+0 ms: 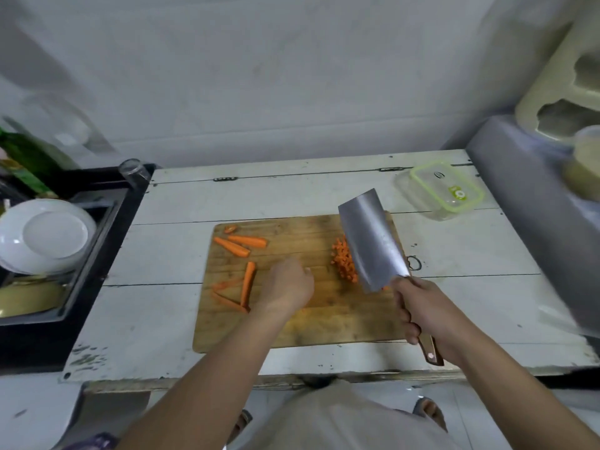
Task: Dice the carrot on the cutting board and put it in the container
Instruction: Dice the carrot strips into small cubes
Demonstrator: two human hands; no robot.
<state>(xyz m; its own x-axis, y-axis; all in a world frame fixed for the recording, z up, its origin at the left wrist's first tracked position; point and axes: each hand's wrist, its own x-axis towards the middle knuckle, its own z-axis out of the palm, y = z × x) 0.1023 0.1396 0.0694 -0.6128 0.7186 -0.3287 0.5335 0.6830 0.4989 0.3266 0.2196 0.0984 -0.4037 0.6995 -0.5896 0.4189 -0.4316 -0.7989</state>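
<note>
One pile diced, several carrot strips uncut, container empty.
Diced carrot point(344, 264) sits against cleaver point(373, 241) on cutting board point(292, 332); carrot strips point(242, 245) lie far-left; right hand point(422, 315) grip wraps handle, left hand point(287, 287) rests loosely curled, holding nothing; container point(438, 190) on bench point(162, 254).

Cutting board point(292, 332): honey-brown wood, darker stains along the grain. Carrot sticks point(240, 245): bright orange. Diced carrot point(344, 260): same orange. Cleaver point(373, 241): dull silver-grey blade, reddish-brown handle with pale rivet. Container point(431, 207): clear, lime-green rim, green-and-white round label on lid. Table point(168, 248): white-painted planks, scuffed and chipped grey at near edge. Plates point(45, 235): plain white. Bottle point(27, 157): dark green. Wall point(259, 76): pale grey-white.
</note>
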